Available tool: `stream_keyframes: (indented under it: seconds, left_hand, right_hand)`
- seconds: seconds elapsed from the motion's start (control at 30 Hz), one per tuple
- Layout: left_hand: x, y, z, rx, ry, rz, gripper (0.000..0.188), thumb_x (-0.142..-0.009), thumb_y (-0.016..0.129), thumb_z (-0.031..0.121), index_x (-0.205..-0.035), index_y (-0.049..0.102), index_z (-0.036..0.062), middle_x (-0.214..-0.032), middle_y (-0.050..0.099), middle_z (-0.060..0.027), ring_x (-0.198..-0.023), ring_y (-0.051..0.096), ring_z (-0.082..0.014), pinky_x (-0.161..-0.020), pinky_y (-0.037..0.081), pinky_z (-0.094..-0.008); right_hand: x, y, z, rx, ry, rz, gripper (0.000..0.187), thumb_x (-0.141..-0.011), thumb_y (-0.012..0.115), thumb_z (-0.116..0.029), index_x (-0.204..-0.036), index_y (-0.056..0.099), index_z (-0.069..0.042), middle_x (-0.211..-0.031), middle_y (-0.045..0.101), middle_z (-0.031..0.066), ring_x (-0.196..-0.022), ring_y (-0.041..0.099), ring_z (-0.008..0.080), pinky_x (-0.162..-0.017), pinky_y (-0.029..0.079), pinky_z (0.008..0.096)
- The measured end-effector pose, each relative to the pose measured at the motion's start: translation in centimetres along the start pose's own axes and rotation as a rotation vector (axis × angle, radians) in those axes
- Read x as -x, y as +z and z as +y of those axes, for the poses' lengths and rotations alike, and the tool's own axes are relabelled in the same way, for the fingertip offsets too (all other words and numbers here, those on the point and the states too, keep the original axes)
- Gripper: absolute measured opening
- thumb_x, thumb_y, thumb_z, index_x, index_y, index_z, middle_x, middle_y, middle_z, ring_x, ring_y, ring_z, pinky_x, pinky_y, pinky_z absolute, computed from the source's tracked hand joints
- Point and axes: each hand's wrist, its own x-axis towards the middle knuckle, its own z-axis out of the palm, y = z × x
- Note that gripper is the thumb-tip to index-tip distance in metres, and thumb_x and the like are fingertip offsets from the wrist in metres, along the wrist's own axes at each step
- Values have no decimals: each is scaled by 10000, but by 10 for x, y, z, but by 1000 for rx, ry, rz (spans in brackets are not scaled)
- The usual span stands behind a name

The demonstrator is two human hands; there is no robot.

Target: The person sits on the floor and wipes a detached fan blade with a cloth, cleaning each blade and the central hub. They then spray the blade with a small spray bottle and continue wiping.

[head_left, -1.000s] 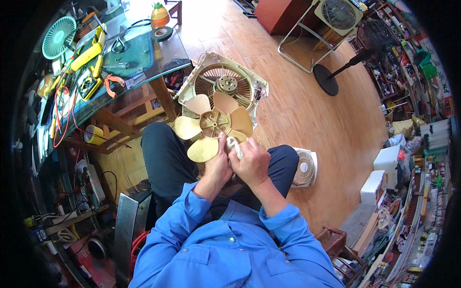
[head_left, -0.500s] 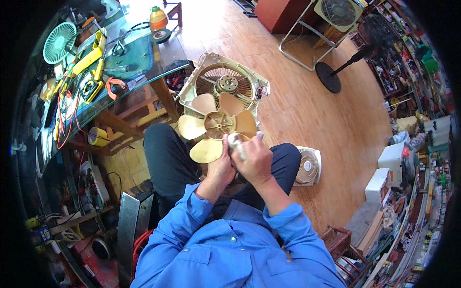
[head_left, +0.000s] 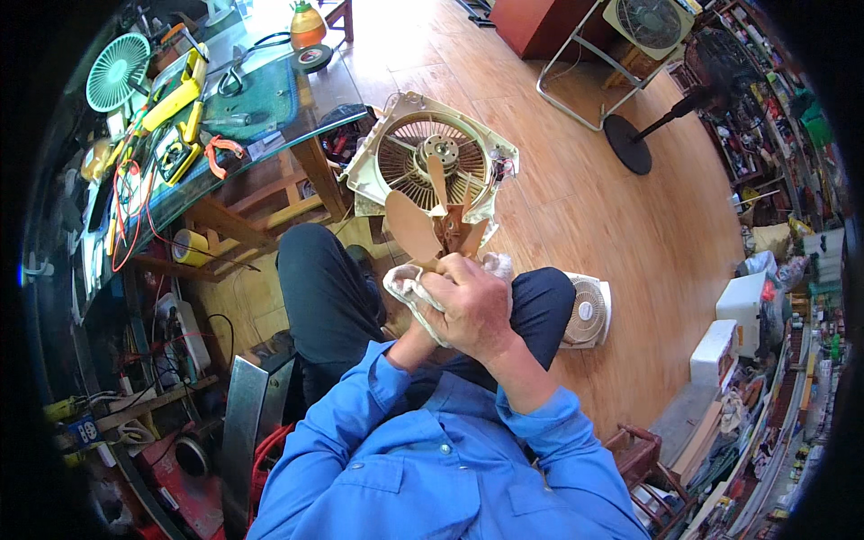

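A tan plastic fan blade (head_left: 414,225) is tilted steeply over my lap, so some of its vanes show nearly edge-on. My right hand (head_left: 479,301) is closed on a crumpled white cloth (head_left: 407,282), pressed against the near side of the blade. Underneath it is my left hand (head_left: 425,337), mostly covered by the cloth and my right hand; its fingers are hidden where it supports the blade. Beyond the blade, an opened fan housing (head_left: 373,171) lies on the floor with its round grille and motor facing up.
To the left, a glass-topped bench (head_left: 315,126) carries a small green fan (head_left: 118,72), a yellow multimeter (head_left: 176,153), orange-handled pliers (head_left: 220,155) and black tape (head_left: 313,58). A small white fan (head_left: 587,310) sits by my right knee. A stand fan's base (head_left: 627,144) and crowded shelves are farther right.
The fan blade has turned from facing up to steeply tilted. My right hand and the cloth have moved over my left hand. The whole view has shifted slightly.
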Motion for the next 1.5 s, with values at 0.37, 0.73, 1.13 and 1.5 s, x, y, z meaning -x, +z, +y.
stream_keyframes:
  seconds: [0.37, 0.73, 1.13, 1.5]
  left_hand:
    - [-36, -7, 44, -1087, 378, 111, 423, -984, 745, 138, -1395, 712, 41, -961, 726, -170, -878, 713, -384, -741, 531, -521]
    - [-25, -5, 42, -343, -87, 32, 299, -1048, 709, 206, -1321, 694, 84, -1172, 752, -131, -1099, 734, -302, -899, 582, -469]
    - [-36, 82, 79, -1343, -21, 625, 112, -1043, 719, 203, -1145, 709, 158, -1068, 688, -86, -1065, 700, -294, -930, 568, -438]
    - [-28, 1, 19, 89, -174, 112, 273, -1083, 675, 213, -1333, 687, 103, -1163, 705, -114, -1082, 683, -263, -948, 567, -427]
  right_hand:
    - [18, -36, 47, 186, 273, -120, 173, -884, 825, -227, -920, 745, -77, -933, 699, 125, -794, 735, 373, -649, 584, 489]
    - [4, -14, 10, 74, 87, -104, 186, -838, 847, -275, -885, 741, -129, -874, 641, 83, -783, 718, 317, -637, 562, 472]
    - [-15, 0, -15, 86, -5, -57, 233, -814, 871, -261, -867, 682, -136, -872, 610, 83, -780, 709, 302, -676, 573, 477]
    - [-15, -22, -15, -37, 41, 2, 197, -823, 866, -234, -934, 747, -123, -955, 691, 97, -840, 740, 325, -700, 605, 468]
